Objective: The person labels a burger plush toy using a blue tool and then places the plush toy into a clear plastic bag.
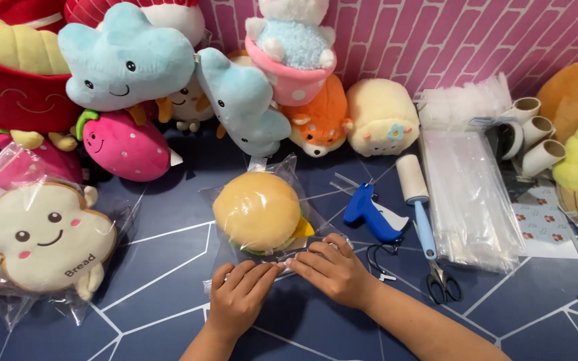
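- Right now the burger plush (257, 210) sits inside a clear bag (272, 257), just beyond both hands, on the blue table (168, 267).
- Left hand (239, 294) lies flat, fingers together, pressing the bag's near edge; it grips nothing that I can see.
- Right hand (332, 267) touches the same edge just beside it, fingers curled down on the film.
- Likely risk: the slick film slides under the fingertips, so the edge creases or closes crooked.
- Trapped air may puff the bag and push the plush toward the mouth, since the plush fills most of it.
- Pressing too hard near the plush could stretch or split the thin film.
- Right of the right hand, close by, lie a blue tag gun (369, 214), a lint roller (415, 194) and scissors (443, 284); a wide elbow sweep could knock them.
- Left of the left hand, the bagged toast plush (38, 237) lies well apart and seems safe.
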